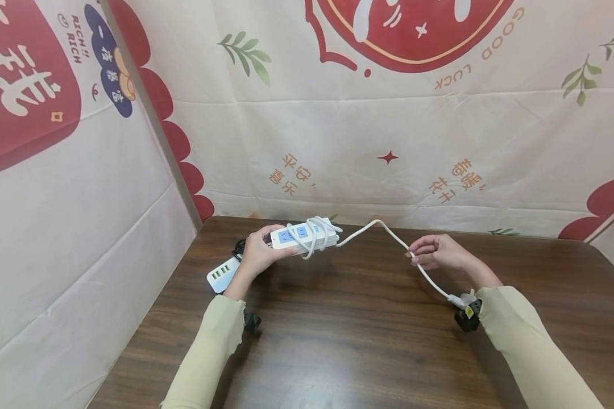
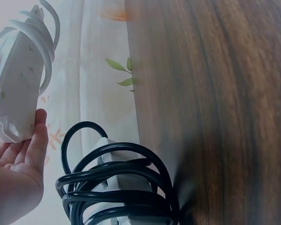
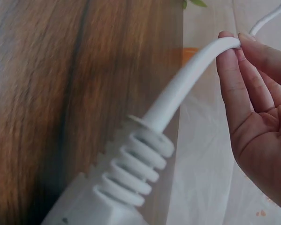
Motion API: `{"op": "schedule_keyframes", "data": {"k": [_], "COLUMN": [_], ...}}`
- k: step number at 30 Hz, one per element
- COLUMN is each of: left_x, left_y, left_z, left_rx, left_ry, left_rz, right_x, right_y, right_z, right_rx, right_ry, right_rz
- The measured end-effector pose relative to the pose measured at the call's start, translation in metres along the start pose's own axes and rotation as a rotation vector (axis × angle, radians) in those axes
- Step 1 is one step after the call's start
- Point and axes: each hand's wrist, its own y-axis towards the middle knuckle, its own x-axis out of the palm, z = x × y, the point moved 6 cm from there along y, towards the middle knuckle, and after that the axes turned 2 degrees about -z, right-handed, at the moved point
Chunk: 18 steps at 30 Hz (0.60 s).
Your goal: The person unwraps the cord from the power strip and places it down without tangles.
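While the person's left hand [image 1: 258, 254] grips one end of a white power strip [image 1: 304, 236] with blue sockets, the right hand [image 1: 444, 251] is well off to the strip's right, pinching its white cord [image 1: 376, 222] between thumb and fingertips. From where I stand, the strip is held up above the brown worktop [image 1: 368, 335], with several loose loops of that cord wound around the end away from the left hand. From the strip the free length runs rightward, rises to a bend, then slopes down through the right hand's pinch. Farther from the strip, near the right wrist, the cord ends in a white plug [image 1: 459, 300] with a ribbed neck — I can't make out its prongs. To the white strip's left, nearer the person and just beside the left wrist, sits a second strip [image 1: 222, 276] with green ports, a black cord [image 2: 131, 194] coiled around it. Beyond the white strip hangs a pale cloth [image 1: 337, 136] — printed with red shapes, lettering and green leaves.
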Motion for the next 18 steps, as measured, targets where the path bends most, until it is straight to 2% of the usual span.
{"op": "schedule_keyframes", "data": {"k": [4,12,18], "left_x": [0.0,0.003,0.004], "left_y": [0.0,0.001,0.0], "left_z": [-0.001,-0.001,0.0], "left_rx": [0.002,0.011,0.012], "left_ry": [0.0,-0.001,0.002], "left_rz": [-0.007,-0.021,-0.038], "right_x": [-0.002,-0.008,-0.014], "right_y": [-0.001,-0.001,-0.006], "right_z": [0.003,0.013,0.021], "right_rx": [0.004,0.06,0.07], "right_ry": [0.063,-0.04,-0.026], "right_rz": [0.014,0.032,0.026]}}
